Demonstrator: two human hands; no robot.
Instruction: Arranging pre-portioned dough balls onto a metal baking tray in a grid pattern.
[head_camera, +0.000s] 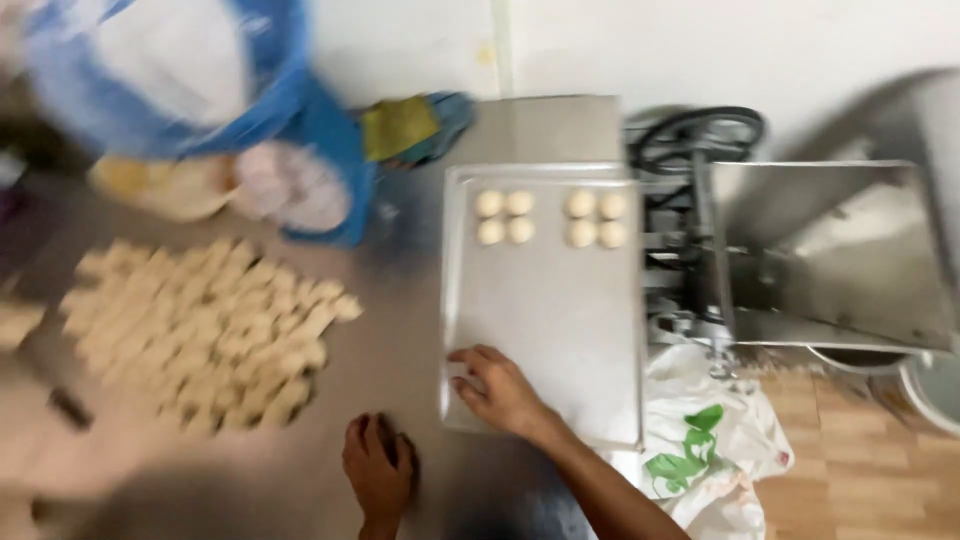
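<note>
Left hand (378, 466): nearest camera, fingers curled, resting on steel table (400, 300), holding nothing visible.
Right hand (500, 388): flat, fingers apart, pressing near-left corner of baking tray (560, 320).
Tray: long axis runs away from camera; right hand closer.
Dough balls (550, 217): eight, far end.
Dough pieces (210, 325): heaped left of both hands, blurred.

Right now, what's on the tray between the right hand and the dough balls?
Nothing: in the head view the metal tray is bare from the right hand at its near left corner up to the eight dough balls at its far end.
</note>
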